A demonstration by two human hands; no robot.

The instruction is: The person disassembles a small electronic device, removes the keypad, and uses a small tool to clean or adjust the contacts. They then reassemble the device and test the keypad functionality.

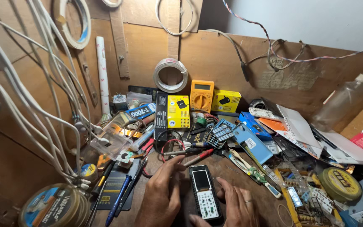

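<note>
A small black mobile phone (205, 193) with its front cover off lies upright on the wooden bench, showing its screen and bare white keypad board. My left hand (160, 193) rests just left of it, fingers curled and pointing up toward the red multimeter probe (198, 158). My right hand (234, 206) lies at the phone's right and lower edge, with the thumb against its bottom end. Whether either hand grips the phone is unclear. A grey keypad cover (220, 133) lies farther back.
A yellow multimeter (201, 95) and yellow boxes (178, 111) stand against the back wall. Blue phone parts (251, 142), papers, tweezers and a round tin (339, 183) crowd the right. White cables hang at left above a solder spool (54, 207) and pens (118, 197).
</note>
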